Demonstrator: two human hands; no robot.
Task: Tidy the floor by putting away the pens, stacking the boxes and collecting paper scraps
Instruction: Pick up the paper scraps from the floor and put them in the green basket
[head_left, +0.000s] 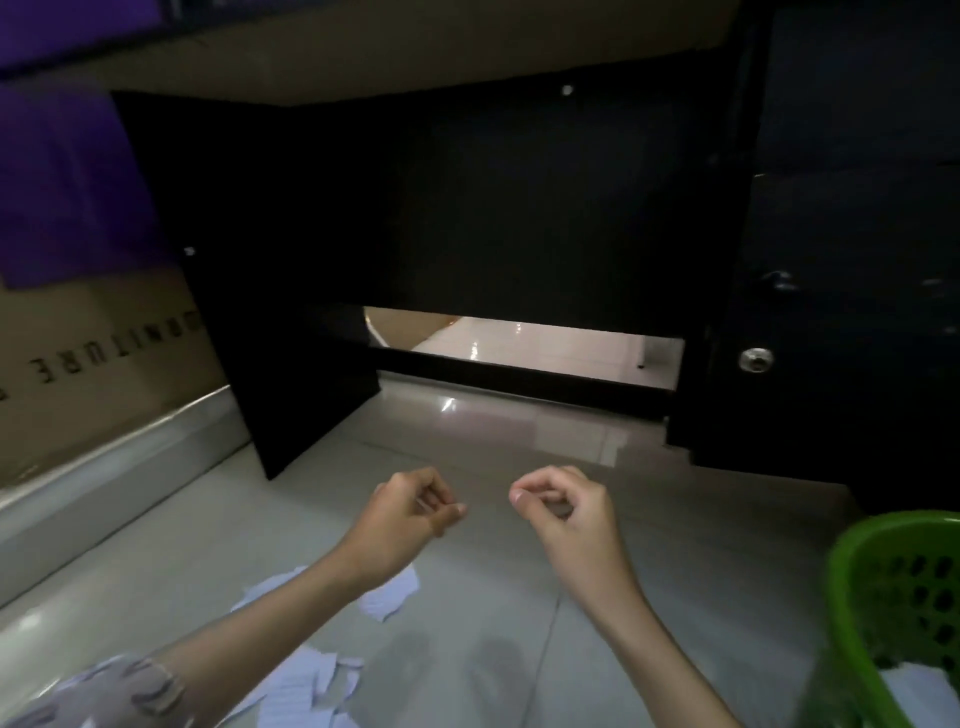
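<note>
We look down at our two hands held out over a pale tiled floor, in front of the dark underside of a desk. Our left hand and right hand both have their fingers curled in, thumb tips near the forefingers, and neither appears to hold anything, though a tiny scrap pinched there would be hard to see.

The paper scraps lie on the floor below and behind the left hand, toward our body: one piece just under the left wrist, more scattered along the left forearm near the sleeve. They lie flat, with no clear long axis. The left hand is the nearer one.

A green basket stands at the right edge, beside the right forearm, with white paper visible inside. We judge the next reach goes back and down to the left, then across to the basket.
</note>
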